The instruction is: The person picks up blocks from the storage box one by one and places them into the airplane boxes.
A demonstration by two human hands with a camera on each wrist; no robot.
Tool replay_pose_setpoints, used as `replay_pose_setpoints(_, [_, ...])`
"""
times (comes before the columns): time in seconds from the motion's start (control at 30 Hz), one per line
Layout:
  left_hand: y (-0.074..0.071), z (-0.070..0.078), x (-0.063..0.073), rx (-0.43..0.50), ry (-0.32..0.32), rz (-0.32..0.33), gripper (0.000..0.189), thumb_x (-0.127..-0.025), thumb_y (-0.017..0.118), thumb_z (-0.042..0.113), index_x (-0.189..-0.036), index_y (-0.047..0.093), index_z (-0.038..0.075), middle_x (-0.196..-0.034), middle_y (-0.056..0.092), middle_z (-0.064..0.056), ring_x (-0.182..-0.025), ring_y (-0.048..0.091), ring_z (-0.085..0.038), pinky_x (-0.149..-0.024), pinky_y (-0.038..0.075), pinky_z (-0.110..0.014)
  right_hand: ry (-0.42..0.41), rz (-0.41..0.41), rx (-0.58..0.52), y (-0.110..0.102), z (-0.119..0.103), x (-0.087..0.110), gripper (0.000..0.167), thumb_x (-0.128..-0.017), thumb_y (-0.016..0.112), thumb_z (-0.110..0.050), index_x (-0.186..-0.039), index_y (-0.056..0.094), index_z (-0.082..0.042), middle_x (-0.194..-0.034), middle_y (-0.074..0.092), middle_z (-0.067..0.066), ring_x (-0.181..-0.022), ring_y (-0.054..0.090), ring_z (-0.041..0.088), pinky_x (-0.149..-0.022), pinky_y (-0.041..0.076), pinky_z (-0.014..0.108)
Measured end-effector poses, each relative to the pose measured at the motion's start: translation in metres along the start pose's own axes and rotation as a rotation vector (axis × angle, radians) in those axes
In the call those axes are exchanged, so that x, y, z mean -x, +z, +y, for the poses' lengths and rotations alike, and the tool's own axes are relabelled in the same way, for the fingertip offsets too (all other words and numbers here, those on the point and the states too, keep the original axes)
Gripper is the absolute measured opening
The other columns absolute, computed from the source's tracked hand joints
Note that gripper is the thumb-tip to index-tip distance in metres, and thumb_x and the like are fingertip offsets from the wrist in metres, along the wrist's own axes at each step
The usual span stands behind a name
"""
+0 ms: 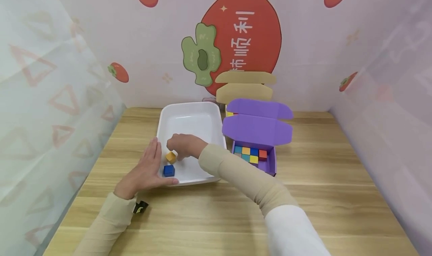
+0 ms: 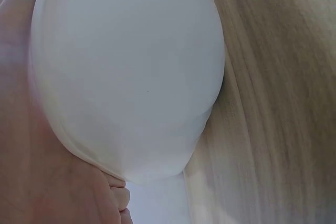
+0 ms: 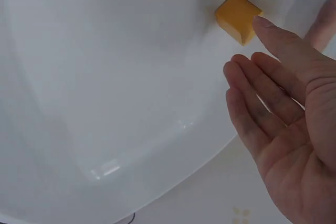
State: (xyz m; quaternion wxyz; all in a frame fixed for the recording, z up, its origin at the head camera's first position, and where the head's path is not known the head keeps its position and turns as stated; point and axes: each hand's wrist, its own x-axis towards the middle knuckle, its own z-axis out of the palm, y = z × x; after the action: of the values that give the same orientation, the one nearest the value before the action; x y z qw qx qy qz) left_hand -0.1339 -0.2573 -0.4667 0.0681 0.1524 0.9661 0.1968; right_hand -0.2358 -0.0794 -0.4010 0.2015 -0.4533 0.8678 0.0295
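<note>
A white tray (image 1: 199, 117) stands on the wooden table. In its front left corner are an orange cube (image 1: 170, 157) and, nearer the front, a blue cube (image 1: 169, 170). My left hand (image 1: 145, 171) rests against the tray's left side, fingers straight along the rim, thumb out along the front rim. Over the tray floor reaches my right hand (image 1: 185, 143), right beside the orange cube. In the right wrist view, its thumb tip overlaps the orange cube (image 3: 237, 17), while the other fingers are loosely bent and hold nothing.
Right of the tray, a purple box (image 1: 256, 128) has its lid up and several coloured cubes (image 1: 246, 151) inside. Behind it rises the raised lid of a cream box (image 1: 244, 93). A small black and yellow object (image 1: 140, 207) shows by the left wrist. Printed fabric walls surround the table.
</note>
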Motion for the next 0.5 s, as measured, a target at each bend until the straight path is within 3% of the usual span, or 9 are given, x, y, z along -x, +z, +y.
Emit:
replay_pose_setpoints(0.2, [0.002, -0.001, -0.001, -0.009, 0.001, -0.001, 0.148, -0.078, 0.076, 0.077, -0.164, -0.007, -0.01, -0.175, -0.02, -0.025, -0.165, -0.012, -0.044, -0.132, 0.006, -0.068, -0.061, 0.043, -0.008, 0.012, 0.005, -0.014, 0.025, -0.1, 0.075, -0.023, -0.124, 0.071, -0.016, -0.119, 0.071, -0.002, -0.106, 0.058, 0.015, -0.102, 0.053, 0.026])
replay_pose_setpoints(0.5, [0.001, 0.0, 0.001, -0.014, 0.013, 0.019, 0.146, -0.079, 0.075, 0.076, -0.164, -0.005, -0.012, -0.175, -0.017, -0.027, -0.164, -0.009, -0.046, -0.131, 0.007, -0.068, -0.073, 0.069, -0.036, 0.019, 0.013, -0.026, 0.022, -0.1, 0.074, -0.021, -0.122, 0.074, -0.017, -0.116, 0.072, -0.003, -0.103, 0.059, 0.014, -0.102, 0.054, 0.025])
